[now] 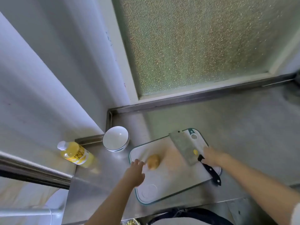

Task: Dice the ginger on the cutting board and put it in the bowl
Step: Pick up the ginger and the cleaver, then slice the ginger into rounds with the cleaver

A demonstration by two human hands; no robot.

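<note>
Two bare hands reach over a white plastic cutting board with a teal rim, which lies on the brushed steel counter. Nothing is cut yet: the pale yellow, knobbly piece of ginger sits whole on the left part of the board, so the task is at its opening step, getting hold of the tool and steadying the root.

The left hand is spread open with its fingers loose, just beside the ginger; blur makes it hard to say whether the fingertips touch it, and it grips nothing. The right hand hangs open by the near end of the broad steel cleaver with a black riveted handle, which lies flat on the right side of the board, handle pointing back toward the person. Whether the fingers already touch the handle cannot be told; they are not closed around it.

The white ceramic bowl with a dark blue rim line stands empty on the counter just off the board's far left corner, near a clear bottle of yellow liquid.

Next, I judge, the right hand must close firmly on the handle and lift the blade, while the left pins the ginger with curled fingertips, since the rounded piece may roll under the first cut.
</note>
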